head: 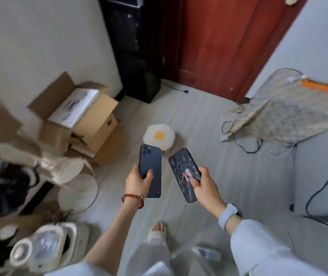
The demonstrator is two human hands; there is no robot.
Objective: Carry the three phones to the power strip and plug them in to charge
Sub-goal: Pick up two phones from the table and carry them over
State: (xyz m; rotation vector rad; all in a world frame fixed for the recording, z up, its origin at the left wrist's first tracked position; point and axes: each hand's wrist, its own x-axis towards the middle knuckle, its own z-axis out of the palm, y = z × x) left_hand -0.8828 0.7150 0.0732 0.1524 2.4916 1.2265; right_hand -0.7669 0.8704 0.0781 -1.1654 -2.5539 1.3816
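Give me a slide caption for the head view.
Left hand and right hand each carry a phone.

Dark blue phone [151, 168], black crack-patterned phone [185, 172], red-brown door [228, 40], white-and-yellow egg cushion [159, 135]

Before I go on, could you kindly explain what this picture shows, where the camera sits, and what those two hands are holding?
There is no machine here: a person wears a wide-angle camera on the head, looking down at their own hands. The left hand, with a red bead bracelet, grips a plain dark blue phone. The right hand, with a pale watch strap, grips a black phone with a cracked-line pattern. A third phone is not visible. On the pale floor lie open cardboard boxes, a fried-egg-shaped cushion and loose cables at the right.
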